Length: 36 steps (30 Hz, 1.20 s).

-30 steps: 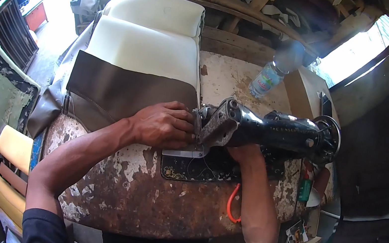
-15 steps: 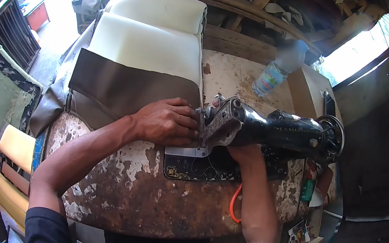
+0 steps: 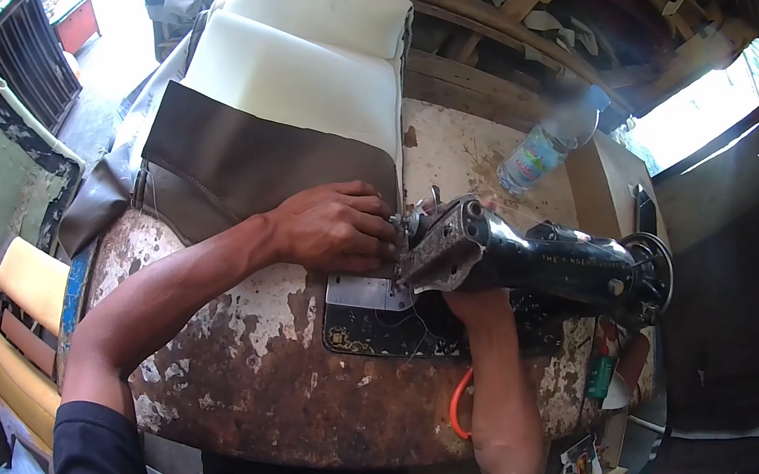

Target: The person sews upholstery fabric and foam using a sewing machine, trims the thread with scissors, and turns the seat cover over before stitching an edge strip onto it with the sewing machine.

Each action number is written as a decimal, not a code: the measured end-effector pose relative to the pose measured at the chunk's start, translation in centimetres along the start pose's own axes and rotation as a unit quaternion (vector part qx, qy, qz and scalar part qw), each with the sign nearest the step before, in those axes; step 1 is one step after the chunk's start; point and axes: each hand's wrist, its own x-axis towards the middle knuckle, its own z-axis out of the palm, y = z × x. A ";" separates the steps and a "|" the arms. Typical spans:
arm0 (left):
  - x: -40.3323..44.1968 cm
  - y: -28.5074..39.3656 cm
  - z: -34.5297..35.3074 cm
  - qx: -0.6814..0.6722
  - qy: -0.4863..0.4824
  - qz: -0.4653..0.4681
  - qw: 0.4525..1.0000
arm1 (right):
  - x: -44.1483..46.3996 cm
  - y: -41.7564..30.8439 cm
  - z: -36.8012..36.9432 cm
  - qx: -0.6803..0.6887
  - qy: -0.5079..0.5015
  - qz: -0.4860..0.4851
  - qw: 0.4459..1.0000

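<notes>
My left hand (image 3: 340, 228) rests on a brown leatherette sheet (image 3: 264, 156), its bent fingers close together on the material beside the needle end of a black sewing machine (image 3: 533, 257). White backing (image 3: 296, 73) shows where the material is folded toward the far side. In front of my left hand the metal needle plate (image 3: 371, 294) lies bare on the machine bed. My right hand (image 3: 479, 303) reaches under the machine arm; the machine head hides its fingers, so its grip does not show. A loose thread hangs near the needle.
A water bottle (image 3: 536, 153) stands behind the machine, near a cardboard box (image 3: 595, 171). An orange ring-shaped handle (image 3: 460, 404) lies by my right forearm. The worn tabletop (image 3: 260, 381) has peeling paint. Dark cloth (image 3: 722, 278) hangs at the right.
The leatherette and my left hand have shifted slightly away from me, uncovering more of the needle plate. My right hand stays under the machine arm.
</notes>
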 end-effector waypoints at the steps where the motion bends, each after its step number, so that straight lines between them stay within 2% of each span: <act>1: 0.0 0.0 -0.1 -0.001 -0.013 -0.003 1.000 | 0.2 0.2 0.0 -0.113 0.020 -0.017 0.993; 2: 0.0 0.0 -0.2 -0.002 -0.026 -0.006 1.000 | 0.5 0.8 -0.5 0.244 -0.073 0.016 0.967; 3: 0.1 0.0 -0.2 0.000 -0.025 -0.007 1.000 | 0.9 1.3 -1.0 0.566 -0.157 0.047 0.808; 7: -0.1 -0.3 -0.8 -0.007 -0.022 -0.007 1.000 | 0.0 2.2 -1.7 0.524 -0.112 0.088 0.840; 8: -0.2 -0.5 -1.0 -0.001 -0.027 -0.015 1.000 | -0.6 2.1 -0.8 0.338 0.016 0.056 0.939; 10: -1.2 -1.0 -1.0 0.024 -0.013 -0.007 1.000 | -1.8 0.6 -1.0 0.133 0.143 0.019 0.981; 11: -1.7 -1.4 -1.3 0.049 0.001 0.003 0.999 | -2.5 -4.5 -1.4 -0.116 0.060 0.244 0.961; 12: -2.1 -1.5 -1.7 0.051 0.001 0.005 0.999 | -3.2 -8.0 -1.8 -0.352 -0.029 0.441 0.825; 14: -2.8 -1.6 -2.3 0.099 0.019 -0.004 0.995 | -8.8 -9.2 -1.1 -0.382 -0.014 0.196 0.903; 16: -3.2 -1.7 -2.5 0.087 0.020 -0.016 0.996 | -14.1 -10.3 -0.1 -0.592 0.000 0.171 0.787; 18: -3.0 -1.9 -2.9 0.079 0.021 -0.023 0.996 | -17.8 -11.3 1.6 -0.607 0.033 0.171 0.775; 20: -2.8 -1.6 -3.8 0.068 0.018 -0.072 0.995 | -19.4 -11.4 2.2 -0.617 0.065 0.173 0.765; 22: -2.9 -1.4 -5.3 0.053 0.029 -0.092 0.994 | -20.7 -10.9 2.3 -0.531 0.135 0.188 0.815; 23: -3.0 -1.4 -6.1 0.041 0.039 -0.114 0.992 | -20.6 -10.9 2.4 -0.479 0.166 0.241 0.827; 24: -3.4 -1.5 -6.9 0.042 0.038 -0.109 0.992 | -20.6 -11.7 2.9 -0.478 0.171 0.241 0.827; 26: -4.5 -1.9 -9.1 0.052 0.083 -0.194 0.976 | -20.0 -13.5 4.1 -0.242 0.164 0.358 0.886; 28: -5.1 -0.8 -10.2 -0.062 0.114 -0.273 0.953 | -21.4 -10.6 4.9 0.010 0.124 0.331 0.936; 29: -5.5 -0.8 -10.2 -0.008 0.106 -0.243 0.964 | -21.1 -10.4 7.8 0.173 0.115 0.320 0.924; 30: -5.9 -0.8 -10.2 0.045 0.096 -0.208 0.972 | -20.0 -11.1 10.4 0.275 0.088 0.340 0.895; 32: -6.1 -0.5 -10.3 0.056 0.099 -0.207 0.972 | -18.2 -8.9 15.5 0.438 0.046 0.246 0.864; 33: -6.1 -0.2 -10.4 0.047 0.093 -0.212 0.972 | -16.7 -7.6 17.8 0.487 0.047 0.221 0.844; 36: -5.9 0.6 -10.9 0.043 0.093 -0.203 0.974 | -10.6 -6.7 21.2 0.439 0.087 0.180 0.876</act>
